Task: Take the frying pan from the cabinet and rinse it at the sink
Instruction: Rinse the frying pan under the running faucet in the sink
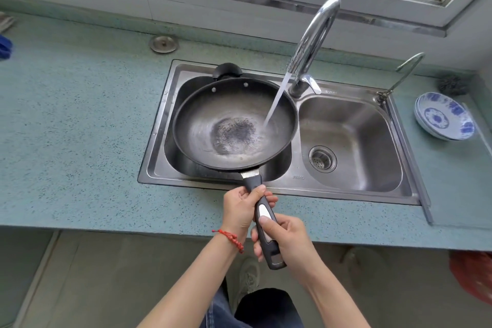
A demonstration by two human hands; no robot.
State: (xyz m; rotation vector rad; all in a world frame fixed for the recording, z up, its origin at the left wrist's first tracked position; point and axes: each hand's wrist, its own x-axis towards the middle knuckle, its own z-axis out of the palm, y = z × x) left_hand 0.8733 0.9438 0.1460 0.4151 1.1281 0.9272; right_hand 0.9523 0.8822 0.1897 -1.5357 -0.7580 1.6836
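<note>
A black frying pan (pixel 229 120) with a worn, speckled centre hangs over the left basin of the steel double sink (pixel 354 181). Water runs from the chrome faucet (pixel 316 34) into the pan's right side. Its long black handle with a silver inlay points toward me. My left hand (pixel 242 210) grips the handle near the pan, a red bead bracelet on the wrist. My right hand (pixel 285 237) grips the handle's lower end, thumb on top.
Blue-and-white plates (pixel 443 117) are stacked on the teal counter (pixel 80 128) right of the sink, with a steel scourer (pixel 452 85) behind them. A small thin tap (pixel 404 72) stands at the sink's right corner. A round metal cap (pixel 163 44) sits behind the sink at left.
</note>
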